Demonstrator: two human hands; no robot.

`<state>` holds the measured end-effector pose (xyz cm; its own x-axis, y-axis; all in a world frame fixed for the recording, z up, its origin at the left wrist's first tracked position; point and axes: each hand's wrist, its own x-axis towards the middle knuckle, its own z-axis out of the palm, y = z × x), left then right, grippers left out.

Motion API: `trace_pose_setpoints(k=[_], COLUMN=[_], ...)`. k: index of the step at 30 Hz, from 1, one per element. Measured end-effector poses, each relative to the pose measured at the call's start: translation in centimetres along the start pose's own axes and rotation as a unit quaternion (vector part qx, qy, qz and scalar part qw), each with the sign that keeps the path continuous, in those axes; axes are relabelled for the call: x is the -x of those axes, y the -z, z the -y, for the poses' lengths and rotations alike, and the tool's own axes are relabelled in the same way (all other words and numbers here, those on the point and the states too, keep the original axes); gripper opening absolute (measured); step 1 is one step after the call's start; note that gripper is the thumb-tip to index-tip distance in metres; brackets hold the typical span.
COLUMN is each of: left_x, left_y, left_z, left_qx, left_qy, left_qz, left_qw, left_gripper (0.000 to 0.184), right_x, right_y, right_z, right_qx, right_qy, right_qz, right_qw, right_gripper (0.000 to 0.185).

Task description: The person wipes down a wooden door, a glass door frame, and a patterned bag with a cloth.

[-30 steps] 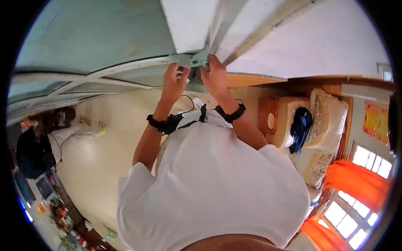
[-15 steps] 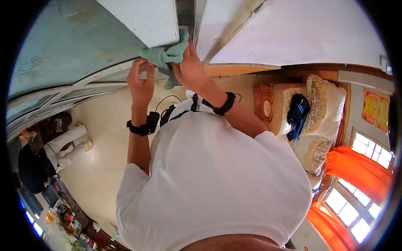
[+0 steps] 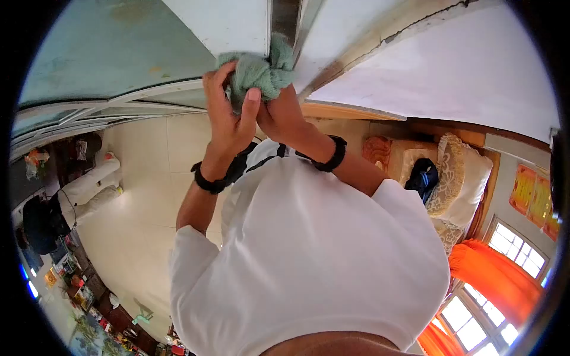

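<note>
A bunched green cloth [image 3: 258, 74] is pressed against the lower end of a white panel [image 3: 231, 26], beside a narrow dark gap. My left hand [image 3: 230, 115] grips the cloth from its left side, with the fingers bent over its edge and the thumb against its lower part. Below and right of the cloth, my right hand [image 3: 282, 115] holds it from underneath; the cloth and my left thumb hide part of its fingers. Both wrists wear black bands.
A greenish glass pane [image 3: 119, 53] in a pale frame spans the upper left. Pale tiled floor [image 3: 142, 160] lies below. On the right are a carved wooden sofa with cushions [image 3: 466, 178], a dark blue item [image 3: 423, 178] and orange curtains [image 3: 493, 276]. Cluttered shelves line the lower left.
My left hand was off the cloth half a second ago and has moved right to take hold of it. The cloth is more bunched, and my right hand has shifted slightly right and down.
</note>
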<state>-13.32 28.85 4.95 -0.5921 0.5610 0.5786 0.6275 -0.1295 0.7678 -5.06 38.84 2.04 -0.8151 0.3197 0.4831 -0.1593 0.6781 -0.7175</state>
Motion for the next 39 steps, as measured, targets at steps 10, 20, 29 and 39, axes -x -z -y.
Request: trace_pose_setpoints(k=[10, 20, 29, 39], left_x=[-2.3, -4.3, 0.6, -5.2], left_y=[0.0, 3.2, 0.8, 2.0], left_z=[-0.8, 0.0, 5.5, 1.6], left_qx=[-0.079, -0.160, -0.156, -0.069], left_qy=[-0.143, -0.275, -0.179, -0.226], left_qz=[-0.083, -0.020, -0.125, -0.169], left_qw=[0.983, 0.948, 0.963, 0.957], left_gripper=[0.040, 0.045, 0.059, 0.062], right_x=[-0.3, -3.1, -2.4, -6.1], right_y=[1.2, 2.3, 1.7, 3.8], right_z=[0.6, 2.2, 1.6, 3.8], right_qx=[0.026, 0.109, 0.118, 0.181], right_qy=[0.019, 0.117, 0.142, 0.229], right_qz=[0.002, -0.091, -0.155, -0.188], right_qw=[0.999, 0.983, 0.970, 0.938], right_gripper=[0.060, 0.072, 0.042, 0.031])
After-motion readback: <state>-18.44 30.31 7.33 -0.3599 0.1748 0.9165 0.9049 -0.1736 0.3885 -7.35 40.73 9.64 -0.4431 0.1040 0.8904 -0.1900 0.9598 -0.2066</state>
